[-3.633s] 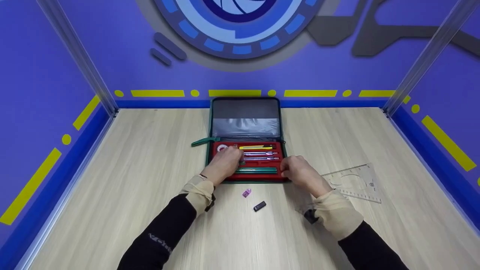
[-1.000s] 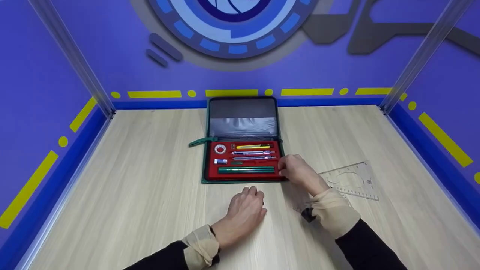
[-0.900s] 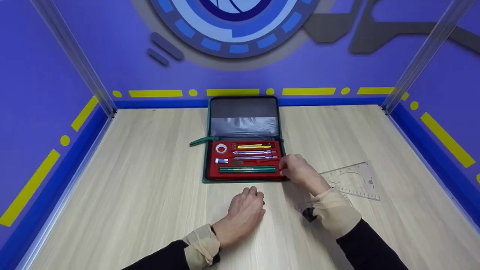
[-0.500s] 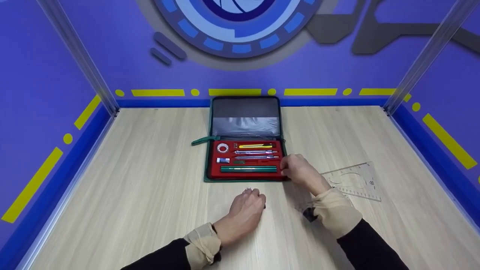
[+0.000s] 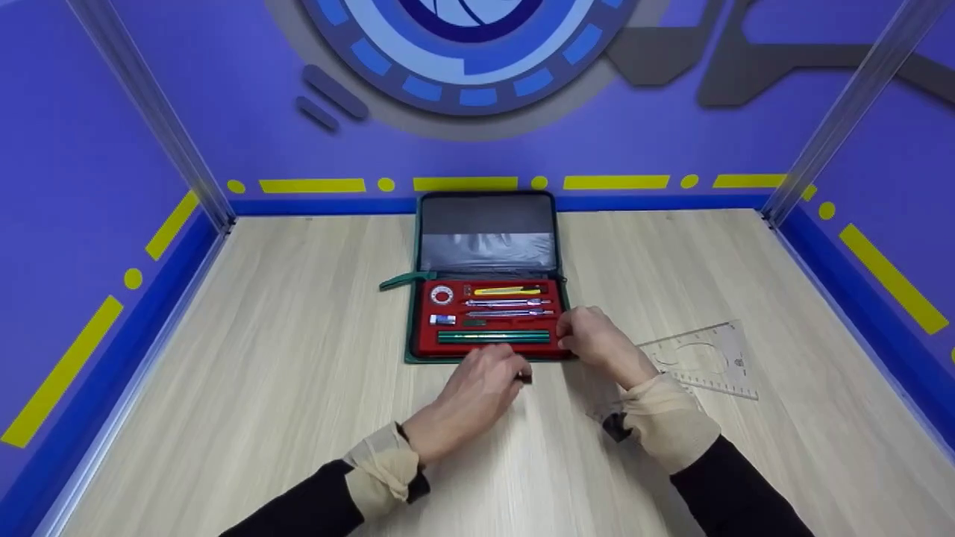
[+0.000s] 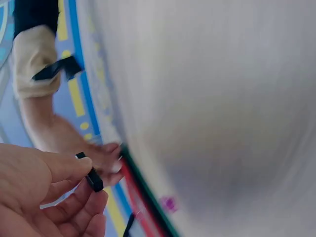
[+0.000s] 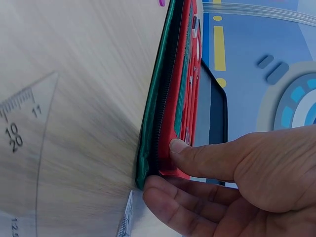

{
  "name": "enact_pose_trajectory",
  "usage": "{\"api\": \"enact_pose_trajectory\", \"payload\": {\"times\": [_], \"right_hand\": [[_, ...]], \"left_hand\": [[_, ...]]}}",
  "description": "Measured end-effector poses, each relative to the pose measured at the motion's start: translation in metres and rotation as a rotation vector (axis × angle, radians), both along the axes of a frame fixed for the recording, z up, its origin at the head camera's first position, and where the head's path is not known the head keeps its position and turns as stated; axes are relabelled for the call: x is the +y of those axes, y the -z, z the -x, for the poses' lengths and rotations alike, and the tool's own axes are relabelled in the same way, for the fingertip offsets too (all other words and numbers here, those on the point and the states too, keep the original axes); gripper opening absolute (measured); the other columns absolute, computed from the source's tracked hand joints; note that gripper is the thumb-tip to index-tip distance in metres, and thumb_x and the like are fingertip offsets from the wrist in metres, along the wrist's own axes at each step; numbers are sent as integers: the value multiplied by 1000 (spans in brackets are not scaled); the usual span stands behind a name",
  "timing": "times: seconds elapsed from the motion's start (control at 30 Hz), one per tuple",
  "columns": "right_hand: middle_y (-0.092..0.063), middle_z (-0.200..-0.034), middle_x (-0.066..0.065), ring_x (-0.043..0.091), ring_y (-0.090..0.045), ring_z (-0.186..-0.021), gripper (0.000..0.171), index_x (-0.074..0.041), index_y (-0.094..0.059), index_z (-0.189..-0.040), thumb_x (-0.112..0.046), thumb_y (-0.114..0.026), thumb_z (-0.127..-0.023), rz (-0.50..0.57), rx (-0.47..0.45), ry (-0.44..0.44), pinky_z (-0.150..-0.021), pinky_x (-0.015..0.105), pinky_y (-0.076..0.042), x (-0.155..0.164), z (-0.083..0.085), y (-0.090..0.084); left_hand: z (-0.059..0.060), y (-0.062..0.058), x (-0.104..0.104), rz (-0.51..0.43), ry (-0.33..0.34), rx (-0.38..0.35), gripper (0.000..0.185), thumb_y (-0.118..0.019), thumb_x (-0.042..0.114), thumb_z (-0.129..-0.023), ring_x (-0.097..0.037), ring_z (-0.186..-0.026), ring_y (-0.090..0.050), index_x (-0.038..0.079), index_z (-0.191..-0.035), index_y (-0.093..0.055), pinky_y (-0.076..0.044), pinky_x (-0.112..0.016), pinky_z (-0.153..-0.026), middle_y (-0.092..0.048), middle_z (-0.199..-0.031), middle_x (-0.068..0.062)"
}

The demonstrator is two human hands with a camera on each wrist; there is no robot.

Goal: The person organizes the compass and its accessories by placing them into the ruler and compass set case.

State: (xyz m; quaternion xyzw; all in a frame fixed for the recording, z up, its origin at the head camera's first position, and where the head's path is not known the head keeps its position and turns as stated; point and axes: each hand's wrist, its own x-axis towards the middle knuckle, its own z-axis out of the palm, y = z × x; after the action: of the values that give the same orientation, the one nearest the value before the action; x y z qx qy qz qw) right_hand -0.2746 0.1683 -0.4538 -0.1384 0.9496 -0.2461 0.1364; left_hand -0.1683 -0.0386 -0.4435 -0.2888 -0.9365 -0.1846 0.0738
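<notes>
We are now lifting our left hand [image 5: 477, 388], pinching the small black piece [image 6: 92, 176], closer to the open case [image 5: 489, 356], whose corner our right hand [image 5: 593, 339] is still gripping.

clear set square [image 5: 705, 358] on wooden table [image 5: 298, 388]
</notes>
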Motion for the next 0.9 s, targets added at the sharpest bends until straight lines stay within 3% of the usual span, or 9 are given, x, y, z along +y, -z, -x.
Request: {"api": "enact_pose_trajectory", "payload": {"times": [0.17, 0.3, 0.6, 0.9], "right_hand": [[-61, -80, 8, 21, -53, -72, 9, -1, -70, -85, 6, -68, -91, -5, 16, -9, -60, 29, -44, 0, 1, 0], [-61, -78, 7, 21, -54, -72, 11, -2, -70, -83, 6, -69, -90, -12, 24, -16, -60, 30, -45, 0, 1, 1], [-62, -80, 7, 21, -56, -74, 11, -3, -69, -84, 5, -69, -91, -16, 21, -15, -63, 32, -47, 0, 0, 1], [-63, -82, 7, 22, -56, -77, 10, -3, -70, -84, 4, -70, -90, -18, 25, -25, -67, 33, -48, 0, 0, 0]], "left_hand": [[19, -18, -3, -52, -47, 1, 18, -76, 13, -95, -18, -98, -64, 11, -113, -76, -53, -33, -90, -68, -103, -4], [38, -19, -3, -102, -105, -50, 21, -74, 14, -97, -19, -102, -64, 10, -118, -75, -53, -33, -95, -68, -109, -6], [78, -4, -4, -84, -188, -60, 21, -75, 13, -96, -21, -104, -66, 6, -115, -77, -54, -35, -96, -71, -110, -9], [96, 13, -10, -15, -236, -29, 19, -73, 12, -97, -24, -102, -66, 5, -114, -77, -53, -35, -93, -69, -106, -11]]}}
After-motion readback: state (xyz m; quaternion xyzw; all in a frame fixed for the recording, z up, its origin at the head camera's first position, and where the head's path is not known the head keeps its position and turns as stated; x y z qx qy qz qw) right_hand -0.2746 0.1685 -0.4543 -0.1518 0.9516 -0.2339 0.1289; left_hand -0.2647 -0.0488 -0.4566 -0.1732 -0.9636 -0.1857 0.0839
